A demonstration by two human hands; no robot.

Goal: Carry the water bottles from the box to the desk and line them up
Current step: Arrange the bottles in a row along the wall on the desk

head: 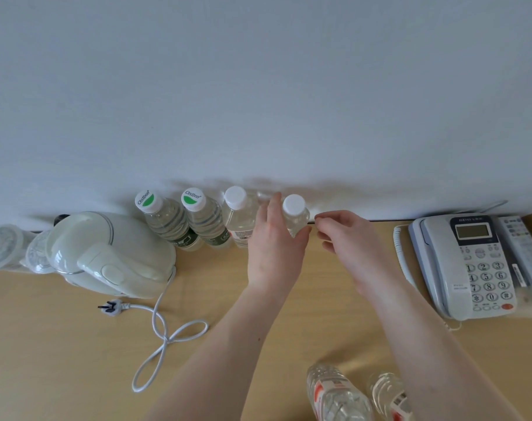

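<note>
Several clear water bottles stand in a row against the white wall on the wooden desk [61,344]. Two have green-marked caps [148,201] [193,199], and a third has a plain white cap [235,196]. My left hand [274,238] grips the rightmost white-capped bottle [295,214], standing upright at the end of the row. My right hand [346,238] hovers just right of it, fingers loosely curled and holding nothing. Two more bottles with red labels [334,393] [390,393] lie on the desk near the front edge, the second partly hidden by my right forearm.
A white electric kettle [113,253] sits left of the row, its cord and plug [155,329] looped across the desk. Two wrapped cups [12,247] stand at the far left. A grey desk telephone [471,262] and a remote [529,250] lie at the right.
</note>
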